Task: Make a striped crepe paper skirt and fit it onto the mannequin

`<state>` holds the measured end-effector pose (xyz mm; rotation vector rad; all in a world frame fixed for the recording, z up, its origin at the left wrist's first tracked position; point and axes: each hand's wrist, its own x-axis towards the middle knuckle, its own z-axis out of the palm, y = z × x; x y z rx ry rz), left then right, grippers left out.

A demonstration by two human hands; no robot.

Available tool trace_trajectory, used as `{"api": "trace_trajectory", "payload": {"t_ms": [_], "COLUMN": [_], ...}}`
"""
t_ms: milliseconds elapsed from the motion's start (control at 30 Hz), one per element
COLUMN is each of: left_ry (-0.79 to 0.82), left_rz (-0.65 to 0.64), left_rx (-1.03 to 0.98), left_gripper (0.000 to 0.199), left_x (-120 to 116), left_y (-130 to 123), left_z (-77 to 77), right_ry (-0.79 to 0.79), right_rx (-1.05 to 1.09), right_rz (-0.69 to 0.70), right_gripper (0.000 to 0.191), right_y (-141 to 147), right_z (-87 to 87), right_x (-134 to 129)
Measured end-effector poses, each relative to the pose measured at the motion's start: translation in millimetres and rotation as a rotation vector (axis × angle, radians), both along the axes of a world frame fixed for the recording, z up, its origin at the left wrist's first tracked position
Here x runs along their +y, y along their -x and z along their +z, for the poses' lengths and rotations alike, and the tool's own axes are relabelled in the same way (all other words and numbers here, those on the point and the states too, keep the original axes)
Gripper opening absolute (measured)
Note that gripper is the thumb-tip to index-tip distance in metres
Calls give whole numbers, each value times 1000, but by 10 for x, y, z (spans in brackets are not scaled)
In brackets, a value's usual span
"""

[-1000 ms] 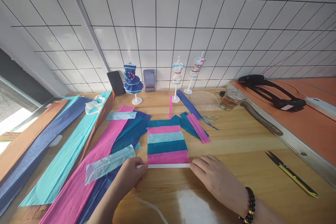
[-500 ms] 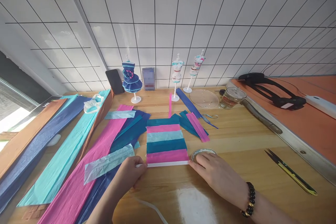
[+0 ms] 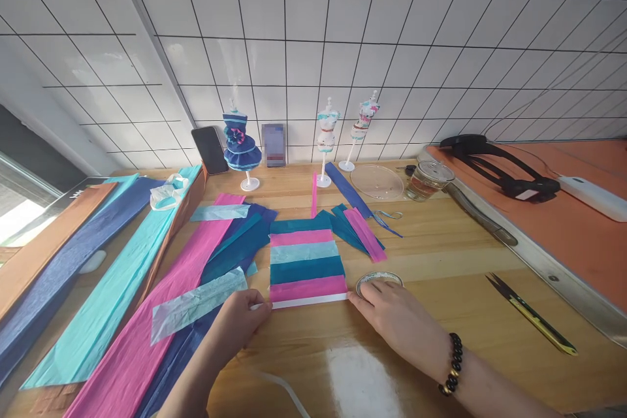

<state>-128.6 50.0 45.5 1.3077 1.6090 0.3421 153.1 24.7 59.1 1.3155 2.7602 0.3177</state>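
Observation:
A striped paper panel [image 3: 306,253] in teal, pink and light blue lies flat on the wooden table. Along its near edge runs a white tape strip [image 3: 309,301]. My left hand [image 3: 245,315] pinches the strip at the panel's lower left corner. At the lower right corner, the fingertips of my right hand [image 3: 392,320] press on the strip's other end. That hand's fingers are apart, and it partly covers a round tape roll [image 3: 380,278]. Loose white tape [image 3: 287,392] trails on the table below my left hand.
Long crepe paper strips [image 3: 112,261] spread over the left side. Dressed and wrapped mannequins [image 3: 326,137] stand at the back, near a phone [image 3: 209,150] and a jar [image 3: 428,179]. Snips [image 3: 533,315] lie at the right, before a black headset [image 3: 504,170].
The whole view has shifted slightly, with things appearing a little further left. Both hands stay at the same corners of the panel.

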Motion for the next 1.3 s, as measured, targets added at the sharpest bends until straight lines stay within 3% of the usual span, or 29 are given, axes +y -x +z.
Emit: {"api": "trace_trajectory", "payload": {"t_ms": [500, 1300], "left_ry": [13, -10], "left_rz": [15, 47], "left_rx": [0, 102], "left_gripper": [18, 20], "left_x": [13, 10], "left_y": [-6, -77], "left_z": [-21, 50], "right_ry": [114, 67], "right_rx": [-31, -73], "right_rz": [-108, -78], "right_gripper": [31, 23], "right_y": [76, 132], "right_z": [142, 38], "right_x": [46, 48]}}
